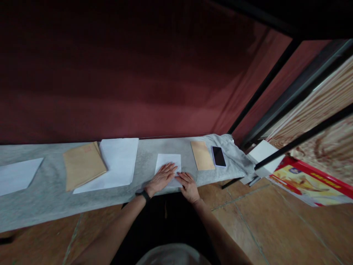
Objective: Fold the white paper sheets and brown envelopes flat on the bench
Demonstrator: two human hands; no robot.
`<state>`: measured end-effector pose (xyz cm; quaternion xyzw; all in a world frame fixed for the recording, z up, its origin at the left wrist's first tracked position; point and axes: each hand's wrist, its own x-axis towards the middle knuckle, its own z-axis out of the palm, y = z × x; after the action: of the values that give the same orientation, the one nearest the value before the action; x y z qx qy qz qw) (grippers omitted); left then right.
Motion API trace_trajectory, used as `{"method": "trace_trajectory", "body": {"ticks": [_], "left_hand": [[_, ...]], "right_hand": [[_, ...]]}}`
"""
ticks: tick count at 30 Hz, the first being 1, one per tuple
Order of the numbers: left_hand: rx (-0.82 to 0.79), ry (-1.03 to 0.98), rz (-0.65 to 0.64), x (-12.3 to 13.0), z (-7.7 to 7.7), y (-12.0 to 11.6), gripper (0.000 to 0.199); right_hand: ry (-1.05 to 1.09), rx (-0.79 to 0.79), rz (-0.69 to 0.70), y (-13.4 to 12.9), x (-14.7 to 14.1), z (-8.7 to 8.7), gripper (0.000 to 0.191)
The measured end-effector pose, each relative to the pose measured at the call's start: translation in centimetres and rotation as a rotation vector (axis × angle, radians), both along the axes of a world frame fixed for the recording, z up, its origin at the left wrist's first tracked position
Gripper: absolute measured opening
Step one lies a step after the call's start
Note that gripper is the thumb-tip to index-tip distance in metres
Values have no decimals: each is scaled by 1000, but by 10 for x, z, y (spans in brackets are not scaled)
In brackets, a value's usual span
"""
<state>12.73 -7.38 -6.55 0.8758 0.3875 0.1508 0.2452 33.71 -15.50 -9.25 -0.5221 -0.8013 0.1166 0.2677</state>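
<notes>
A small white sheet of paper point(168, 159), seemingly folded, lies on the grey cloth in front of me. My left hand point(163, 178), with a dark band on its wrist, rests flat across the sheet's middle, fingers stretched out. At the sheet's right edge is my right hand point(188, 185), its fingers extended and touching the paper. Both palms face down, and parts of the sheet are hidden under them. To the right lies a brown envelope point(202, 155), apart from my hands.
A phone point(219, 156) lies right of the envelope. Leftward on the cloth-covered table point(55, 206) are a stack of brown envelopes point(84, 163), white sheets point(121, 162) partly beneath it, and another white sheet point(19, 175). A red-and-yellow box point(311, 184) and black frame bars stand at the right.
</notes>
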Motion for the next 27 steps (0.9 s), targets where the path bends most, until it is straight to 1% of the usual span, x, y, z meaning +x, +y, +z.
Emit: {"method": "trace_trajectory", "body": {"ticks": [3, 5, 8, 11, 13, 16, 19, 21, 22, 23, 24, 27], "left_hand": [[13, 113, -43, 20, 1, 11, 50], [29, 148, -23, 23, 0, 22, 49], [75, 151, 59, 12, -4, 36, 50], [103, 108, 170, -12, -11, 39, 49], [61, 55, 205, -31, -14, 32, 49], [-37, -70, 215, -60, -14, 9, 56], [-65, -122, 144, -82, -8, -20, 53], [-48, -98, 73, -88, -6, -35, 55], [-33, -90, 63, -89, -6, -40, 59], [-15, -95, 81, -88, -7, -42, 60], [3, -119, 129, -85, -10, -43, 58], [43, -249, 302, -77, -19, -37, 42]], "right_hand": [[-12, 3, -10, 0, 1, -1, 56], [-14, 1, -5, 0, 2, -2, 52], [3, 2, 5, 1, 4, -3, 47], [18, -3, -4, 1, 4, -4, 45], [23, -7, -9, 2, 3, -4, 45], [45, -10, -30, 2, 1, -5, 45], [78, -11, -47, 3, 0, -4, 41], [88, -16, -47, 3, 0, -3, 39], [90, -18, -49, 3, 0, -2, 38], [93, -18, -50, 3, 0, 0, 37], [96, -15, -52, 3, -1, 1, 36], [116, -3, -47, 2, -1, 5, 32]]}}
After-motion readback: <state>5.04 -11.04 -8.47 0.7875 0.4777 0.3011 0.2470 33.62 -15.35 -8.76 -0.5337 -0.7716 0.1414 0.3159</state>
